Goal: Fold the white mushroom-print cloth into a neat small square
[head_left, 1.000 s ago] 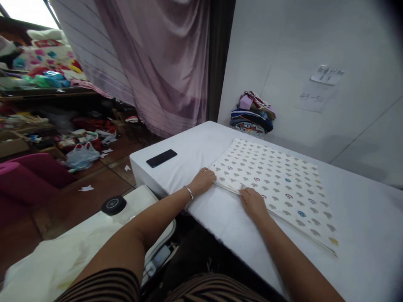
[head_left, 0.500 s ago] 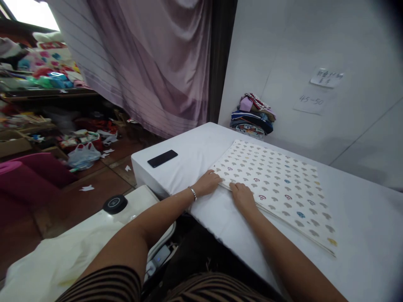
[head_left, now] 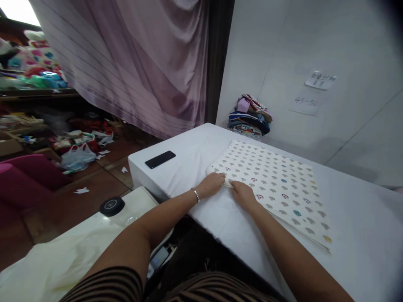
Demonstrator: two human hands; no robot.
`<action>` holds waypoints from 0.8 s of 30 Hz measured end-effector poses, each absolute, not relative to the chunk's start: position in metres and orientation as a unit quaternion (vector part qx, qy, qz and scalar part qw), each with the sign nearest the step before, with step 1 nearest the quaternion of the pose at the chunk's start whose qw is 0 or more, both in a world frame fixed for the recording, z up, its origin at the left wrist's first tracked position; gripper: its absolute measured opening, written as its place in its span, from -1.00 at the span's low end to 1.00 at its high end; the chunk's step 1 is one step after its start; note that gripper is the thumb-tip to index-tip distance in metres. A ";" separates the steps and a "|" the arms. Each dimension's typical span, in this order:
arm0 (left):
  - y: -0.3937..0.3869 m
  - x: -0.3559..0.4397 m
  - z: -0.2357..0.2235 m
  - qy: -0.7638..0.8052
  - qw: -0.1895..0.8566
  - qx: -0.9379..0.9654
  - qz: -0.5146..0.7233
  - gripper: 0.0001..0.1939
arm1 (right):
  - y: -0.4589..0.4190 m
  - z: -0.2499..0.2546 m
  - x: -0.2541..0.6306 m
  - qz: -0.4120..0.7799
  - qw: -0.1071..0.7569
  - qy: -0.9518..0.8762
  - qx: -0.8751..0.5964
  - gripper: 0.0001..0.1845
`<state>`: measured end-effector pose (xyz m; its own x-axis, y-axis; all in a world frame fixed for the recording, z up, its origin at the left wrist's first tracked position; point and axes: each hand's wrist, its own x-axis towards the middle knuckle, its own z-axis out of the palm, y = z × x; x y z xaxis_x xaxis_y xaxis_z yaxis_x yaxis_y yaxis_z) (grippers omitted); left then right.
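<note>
A folded white cloth (head_left: pixel 267 176) printed with small grey, red, blue and yellow motifs lies flat on a table with a white cover (head_left: pixel 185 147). At the cloth's near left corner, my left hand (head_left: pixel 212 184), with a bracelet on the wrist, has its fingers curled over the edge. Close beside it, my right hand (head_left: pixel 244 195) pinches the same near edge between thumb and fingers. Both hands' fingertips are partly hidden by the cloth and the hands themselves. The layers show along the near edge.
A black phone (head_left: pixel 160 159) lies on the table's left part. Folded clothes (head_left: pixel 250 119) are stacked against the wall. A round black object (head_left: pixel 112 206) sits on a lower white surface at left. A purple curtain (head_left: pixel 157 63) hangs behind; bags and boxes clutter the floor.
My left hand's fingers have curled round the cloth's near edge, and my right hand has closed on it beside them. The view has shifted slightly.
</note>
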<state>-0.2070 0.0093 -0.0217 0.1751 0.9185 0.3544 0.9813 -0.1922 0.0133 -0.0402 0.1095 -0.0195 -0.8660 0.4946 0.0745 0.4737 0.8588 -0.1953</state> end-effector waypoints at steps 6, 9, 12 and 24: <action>0.018 -0.199 -0.035 -0.606 0.148 -0.770 -0.135 -0.90 | 0.109 -0.020 -0.041 0.082 0.078 -0.962 -0.250 -0.73; 0.022 -0.198 -0.037 -0.616 0.146 -0.763 -0.129 -0.88 | 0.109 -0.020 -0.041 0.079 0.080 -0.962 -0.251 -0.74; 0.019 -0.198 -0.036 -0.616 0.140 -0.764 -0.129 -0.89 | 0.106 -0.021 -0.039 0.063 0.078 -0.965 -0.244 -0.76; 0.005 -0.194 -0.032 -0.665 0.065 -0.717 -0.200 -0.97 | 0.088 -0.026 -0.038 -0.052 0.069 -0.973 -0.215 -0.74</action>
<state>-0.1942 0.0052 -0.0323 0.0363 0.9274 0.3723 0.9791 -0.1075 0.1724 -0.0376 0.0885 -0.0257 -0.8977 0.4116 0.1574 0.4259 0.9020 0.0706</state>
